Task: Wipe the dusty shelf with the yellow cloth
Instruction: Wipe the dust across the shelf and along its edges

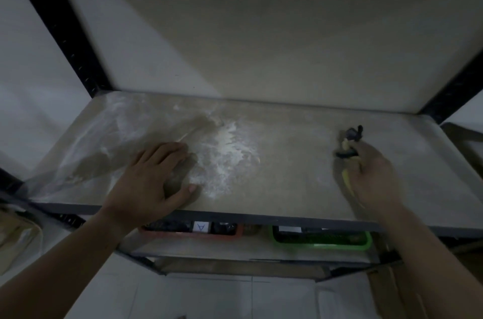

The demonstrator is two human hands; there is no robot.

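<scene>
Dusty shelf [287,161] under flat, straight-fingered left hand [154,177]; yellow cloth [347,180] within curled fingers [364,154] of right hand [376,180].

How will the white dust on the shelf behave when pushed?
Likely loose and light: the dust lies in thin, feathery patches on the shelf. It will probably smear into streaks, like those by the left hand, rather than slide as one. Some may spill off the front edge.

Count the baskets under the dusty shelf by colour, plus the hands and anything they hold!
Orange plastic basket: 1
Green plastic basket: 1
Bare hands: 2 (left hand, right hand)
Yellow-and-black object, gripped by right hand: 1
Total: 5
</scene>
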